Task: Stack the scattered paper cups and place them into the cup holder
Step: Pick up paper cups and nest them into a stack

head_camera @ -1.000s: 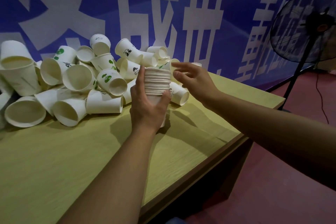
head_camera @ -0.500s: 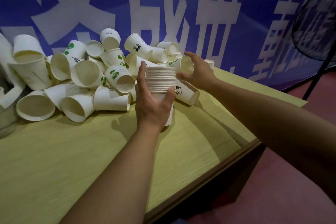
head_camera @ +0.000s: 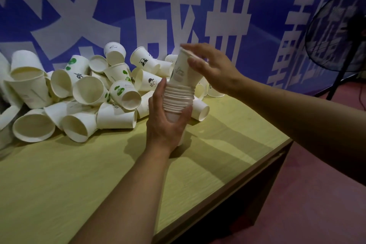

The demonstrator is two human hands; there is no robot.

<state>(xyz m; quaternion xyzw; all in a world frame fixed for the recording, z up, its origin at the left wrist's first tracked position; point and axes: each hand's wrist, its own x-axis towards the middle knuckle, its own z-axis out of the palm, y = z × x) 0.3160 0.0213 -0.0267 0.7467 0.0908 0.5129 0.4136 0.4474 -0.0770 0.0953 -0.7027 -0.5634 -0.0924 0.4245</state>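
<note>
My left hand (head_camera: 164,125) grips a nested stack of white paper cups (head_camera: 178,98) upright, just above the yellow-green table (head_camera: 79,174). My right hand (head_camera: 215,71) holds one more paper cup (head_camera: 181,71) by its rim. That cup is tilted, and its base sits inside the top of the stack. Behind and to the left lies a pile of several loose paper cups (head_camera: 89,91), most on their sides, some printed with green leaves or small black figures. No cup holder is visible.
A blue banner (head_camera: 178,6) with large white characters hangs right behind the table. A black standing fan (head_camera: 336,31) stands on the reddish floor at the right. The table's front-right edge (head_camera: 227,190) runs diagonally below my right forearm.
My right hand picked a cup from the pile behind the stack, lifted it and set its base into the stack's top. My left hand kept hold of the stack.
</note>
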